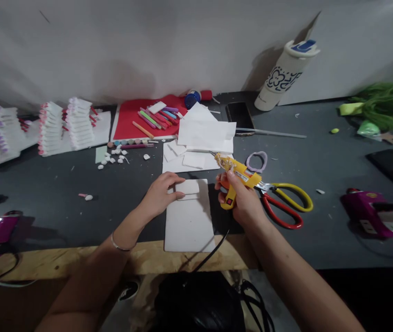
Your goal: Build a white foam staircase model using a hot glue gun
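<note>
- Clamps the yellow glue gun (240,173) by its handle in the right hand (247,203), just right of the white board (189,226)
- Touches the small white card (188,186) with thumb and fingers of the left hand (160,194), on the board's far end; cannot tell whether pinched
- Has scissors (268,187) lying farther right of the board, markers (158,118) beyond it

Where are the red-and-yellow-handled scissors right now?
In the head view, the scissors lie right of centre on the dark tabletop, beside the right hand holding the yellow glue gun, just below the lilac ring.
</note>
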`<state>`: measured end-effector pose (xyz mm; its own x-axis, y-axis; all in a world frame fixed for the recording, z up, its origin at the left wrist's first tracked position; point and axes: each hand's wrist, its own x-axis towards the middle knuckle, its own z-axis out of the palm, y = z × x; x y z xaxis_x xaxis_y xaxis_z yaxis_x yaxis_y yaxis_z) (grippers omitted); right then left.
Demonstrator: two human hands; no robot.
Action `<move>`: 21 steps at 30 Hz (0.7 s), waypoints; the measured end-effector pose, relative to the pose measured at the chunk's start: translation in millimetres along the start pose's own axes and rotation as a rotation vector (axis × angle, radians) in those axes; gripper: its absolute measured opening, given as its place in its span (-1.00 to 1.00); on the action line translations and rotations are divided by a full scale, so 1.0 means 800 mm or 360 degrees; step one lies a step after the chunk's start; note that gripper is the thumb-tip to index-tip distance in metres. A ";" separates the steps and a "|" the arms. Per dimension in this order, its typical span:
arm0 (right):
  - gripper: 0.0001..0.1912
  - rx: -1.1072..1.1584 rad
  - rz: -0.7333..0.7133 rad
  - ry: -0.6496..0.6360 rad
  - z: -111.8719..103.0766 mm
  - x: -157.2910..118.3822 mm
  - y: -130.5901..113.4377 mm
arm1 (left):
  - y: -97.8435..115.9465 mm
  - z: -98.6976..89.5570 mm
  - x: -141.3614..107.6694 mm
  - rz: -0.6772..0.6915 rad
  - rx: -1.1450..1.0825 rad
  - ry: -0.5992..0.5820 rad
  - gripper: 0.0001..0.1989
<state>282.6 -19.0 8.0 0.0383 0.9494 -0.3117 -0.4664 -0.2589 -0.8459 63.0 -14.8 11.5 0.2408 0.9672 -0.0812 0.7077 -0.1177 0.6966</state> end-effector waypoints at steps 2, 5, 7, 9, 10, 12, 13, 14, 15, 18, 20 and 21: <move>-0.64 -0.0010 0.0001 0.0001 0.000 0.000 0.000 | -0.001 0.001 0.000 0.0007 0.0001 0.0006 -0.70; -0.64 -0.0008 -0.0002 -0.0005 0.000 0.000 0.000 | -0.003 0.002 0.001 0.0008 0.0007 0.0014 -0.69; -0.64 -0.0006 -0.0007 -0.0012 -0.001 0.000 0.000 | -0.003 0.002 0.001 0.0006 0.0010 0.0010 -0.69; -0.64 -0.0003 -0.0012 -0.0020 -0.001 -0.001 0.000 | -0.003 0.002 0.001 0.0008 0.0009 0.0010 -0.69; -0.64 -0.0002 -0.0013 -0.0026 -0.001 -0.001 0.000 | -0.002 0.002 0.001 0.0012 0.0008 0.0014 -0.69; -0.65 -0.0001 -0.0021 -0.0038 -0.001 -0.002 0.000 | -0.002 0.002 0.001 0.0018 0.0005 0.0019 -0.69; -0.66 -0.0005 -0.0025 -0.0043 -0.001 -0.002 0.000 | -0.002 0.002 0.001 0.0020 0.0004 0.0020 -0.69; -0.66 -0.0016 -0.0030 -0.0046 -0.001 -0.002 0.000 | -0.002 0.002 0.001 0.0022 0.0003 0.0022 -0.69; -0.66 -0.0035 -0.0036 -0.0044 0.000 -0.002 0.000 | -0.003 0.002 0.001 0.0025 0.0002 0.0025 -0.68; -0.63 -0.0134 -0.0045 -0.0006 0.000 -0.003 0.001 | -0.004 0.003 0.001 0.0046 -0.0002 0.0034 -0.68; -0.61 -0.0205 -0.0023 0.0007 0.000 -0.002 0.002 | -0.005 0.003 0.002 0.0055 0.0000 0.0037 -0.68; -0.60 -0.0239 0.0001 -0.0005 -0.001 -0.002 0.003 | -0.005 0.003 0.002 0.0058 0.0005 0.0037 -0.68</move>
<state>281.9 -21.3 6.3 0.0354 0.9498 -0.3110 -0.3290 -0.2828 -0.9010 62.0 -13.3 6.9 0.2510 0.9672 -0.0395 0.7010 -0.1535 0.6965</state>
